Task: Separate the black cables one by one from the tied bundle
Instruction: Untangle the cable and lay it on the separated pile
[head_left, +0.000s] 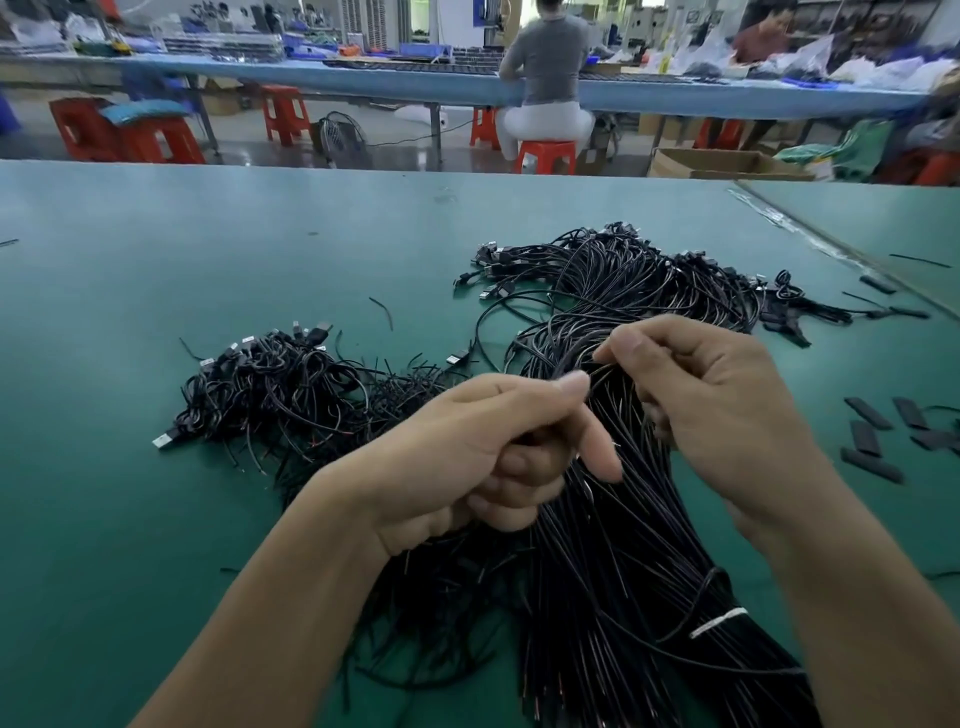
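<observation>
A thick bundle of black cables (613, 571) lies on the green table (156, 249), running from the near edge up to a tangle of USB plugs at the far right. A white tie (719, 622) wraps it near the front. My left hand (488, 447) hovers over the bundle with fingers curled, pinching thin black cables between thumb and forefinger. My right hand (711, 395) is just right of it, its thumb and forefinger pinching a cable strand at the bundle's top. A loose heap of separated cables (280, 389) lies to the left.
Short black sleeve pieces (878, 436) lie scattered at the right. A table seam with clear tape (810, 228) runs diagonally at the far right. Beyond the table's far edge stand red stools (156, 140), a floor fan and a seated person at a blue bench.
</observation>
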